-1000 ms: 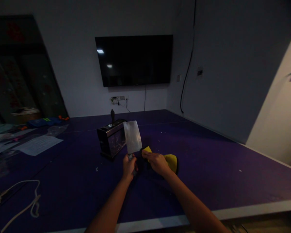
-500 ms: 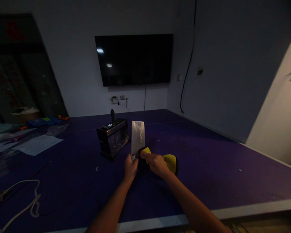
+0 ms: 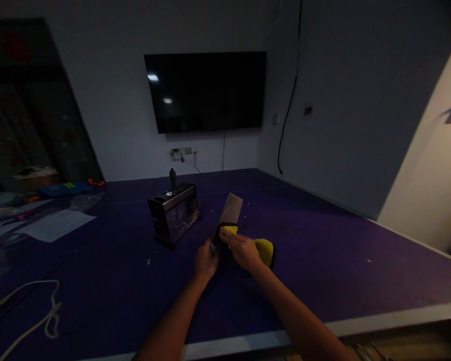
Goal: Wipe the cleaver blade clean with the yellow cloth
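Note:
My left hand (image 3: 206, 261) is closed round the handle of a steel cleaver (image 3: 231, 209), whose broad blade points up and leans to the right. My right hand (image 3: 242, 248) grips a yellow cloth (image 3: 265, 249) and presses a corner of it against the lower part of the blade. Both hands are over the purple table (image 3: 323, 250), just right of a metal knife block (image 3: 173, 212) with a dark-handled knife standing in it.
A white cable (image 3: 41, 311) lies at the table's near left. Papers (image 3: 56, 224) and mixed items sit at the far left. A black TV (image 3: 206, 92) hangs on the back wall. The table's pale front edge (image 3: 379, 326) runs along the bottom.
The cleaver blade has turned and tilted from upright to leaning right. My right hand with the cloth has moved up onto the blade's lower part.

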A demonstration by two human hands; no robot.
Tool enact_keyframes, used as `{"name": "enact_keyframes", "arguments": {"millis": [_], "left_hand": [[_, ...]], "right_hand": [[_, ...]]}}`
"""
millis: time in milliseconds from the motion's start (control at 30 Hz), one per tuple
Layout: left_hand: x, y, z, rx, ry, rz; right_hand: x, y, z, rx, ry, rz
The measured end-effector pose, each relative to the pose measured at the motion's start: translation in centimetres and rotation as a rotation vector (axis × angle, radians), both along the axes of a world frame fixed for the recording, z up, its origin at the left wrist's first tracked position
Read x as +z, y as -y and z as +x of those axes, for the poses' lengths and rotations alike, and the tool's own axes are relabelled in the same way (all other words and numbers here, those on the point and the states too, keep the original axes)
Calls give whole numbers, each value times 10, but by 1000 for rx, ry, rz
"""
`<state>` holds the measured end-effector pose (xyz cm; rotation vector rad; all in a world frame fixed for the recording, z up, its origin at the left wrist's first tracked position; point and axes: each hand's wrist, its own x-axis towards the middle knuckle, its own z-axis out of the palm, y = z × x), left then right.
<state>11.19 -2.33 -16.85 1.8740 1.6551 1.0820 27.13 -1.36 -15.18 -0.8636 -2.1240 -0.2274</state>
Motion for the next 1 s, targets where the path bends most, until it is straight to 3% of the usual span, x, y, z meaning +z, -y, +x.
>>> {"name": "enact_keyframes", "arguments": {"millis": [100, 300, 633, 767, 900, 1000], "left_hand": [[3, 3, 0, -50, -117, 33], [6, 9, 1, -21, -291, 49], [8, 12, 7, -7, -133, 71], [13, 14, 8, 37, 59, 112], [34, 19, 0, 114, 347, 146], [68, 18, -19, 217, 319, 182]], "right_hand": [[2, -3, 8, -59, -84, 45], [10, -8, 27, -143, -254, 103], [9, -20, 44, -295, -514, 150], [3, -25, 47, -274, -491, 130], [0, -24, 48, -217, -396, 112], [-1, -23, 48, -242, -393, 106]]}}
